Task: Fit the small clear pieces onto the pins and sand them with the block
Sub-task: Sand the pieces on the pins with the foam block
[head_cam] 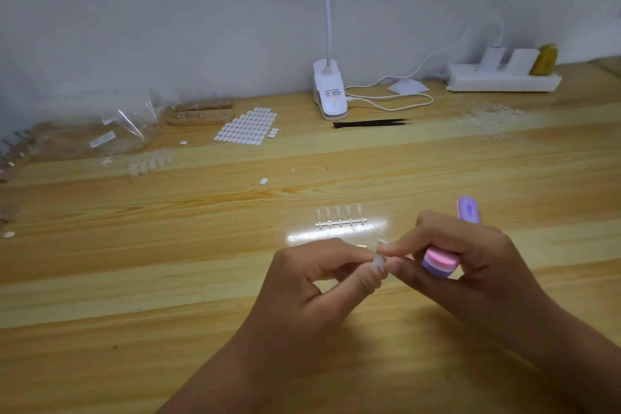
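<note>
Wooden table point(134, 296), left hand point(316, 282) pinching clear piece point(379, 260), right hand point(470, 259) gripping sanding block point(440, 264)

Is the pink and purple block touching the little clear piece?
Apart. The head view shows the block gripped in the right hand, with that hand's fingers between it and the clear piece pinched by the left hand.

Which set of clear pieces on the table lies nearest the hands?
The five-piece strip, straight ahead of them; the left row and right pile sit much farther away.

Glossy grained wooden table point(168, 279)
</note>
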Motion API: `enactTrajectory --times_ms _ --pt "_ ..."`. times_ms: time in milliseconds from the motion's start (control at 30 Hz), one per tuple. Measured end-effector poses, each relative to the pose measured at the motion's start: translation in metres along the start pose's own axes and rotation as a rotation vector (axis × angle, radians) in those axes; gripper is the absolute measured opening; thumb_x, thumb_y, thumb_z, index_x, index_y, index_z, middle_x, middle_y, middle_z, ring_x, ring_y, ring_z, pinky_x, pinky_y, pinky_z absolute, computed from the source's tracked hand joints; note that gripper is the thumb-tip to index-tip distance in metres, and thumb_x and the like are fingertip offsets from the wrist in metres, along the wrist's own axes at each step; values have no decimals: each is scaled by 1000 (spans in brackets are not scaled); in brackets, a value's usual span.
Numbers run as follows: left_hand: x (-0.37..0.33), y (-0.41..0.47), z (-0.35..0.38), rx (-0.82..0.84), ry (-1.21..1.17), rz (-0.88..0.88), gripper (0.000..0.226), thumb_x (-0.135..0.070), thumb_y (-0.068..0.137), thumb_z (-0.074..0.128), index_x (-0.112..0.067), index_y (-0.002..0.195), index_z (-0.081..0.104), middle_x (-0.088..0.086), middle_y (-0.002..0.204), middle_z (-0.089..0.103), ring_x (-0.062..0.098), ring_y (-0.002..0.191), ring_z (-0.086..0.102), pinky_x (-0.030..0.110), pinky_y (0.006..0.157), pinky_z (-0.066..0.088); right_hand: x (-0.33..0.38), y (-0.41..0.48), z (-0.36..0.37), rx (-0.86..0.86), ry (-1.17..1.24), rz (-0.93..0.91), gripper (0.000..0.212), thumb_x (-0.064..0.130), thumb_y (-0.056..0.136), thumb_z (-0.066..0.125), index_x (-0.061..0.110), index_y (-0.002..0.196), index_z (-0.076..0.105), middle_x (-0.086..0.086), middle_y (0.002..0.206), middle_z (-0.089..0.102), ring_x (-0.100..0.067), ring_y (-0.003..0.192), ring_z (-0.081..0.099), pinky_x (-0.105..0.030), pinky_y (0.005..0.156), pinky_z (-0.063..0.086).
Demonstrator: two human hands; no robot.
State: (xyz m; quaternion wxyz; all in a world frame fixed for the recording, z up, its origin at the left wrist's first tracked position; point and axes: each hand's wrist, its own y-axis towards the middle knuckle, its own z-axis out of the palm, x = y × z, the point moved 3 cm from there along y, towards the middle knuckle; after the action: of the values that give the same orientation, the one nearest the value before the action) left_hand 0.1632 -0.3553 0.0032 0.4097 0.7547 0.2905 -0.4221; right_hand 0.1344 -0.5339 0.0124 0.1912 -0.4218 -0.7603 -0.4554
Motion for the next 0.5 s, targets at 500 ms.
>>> enactTrajectory --times_ms 500 --pt "8 -1 3 55 -291 -211 18 -27 87 65 -14 82 75 4 72 71 18 66 68 26 68 52 -2 -3 1 5 -71 -66 15 22 90 67 10 95 74 16 77 56 -3 69 54 -11 68 38"
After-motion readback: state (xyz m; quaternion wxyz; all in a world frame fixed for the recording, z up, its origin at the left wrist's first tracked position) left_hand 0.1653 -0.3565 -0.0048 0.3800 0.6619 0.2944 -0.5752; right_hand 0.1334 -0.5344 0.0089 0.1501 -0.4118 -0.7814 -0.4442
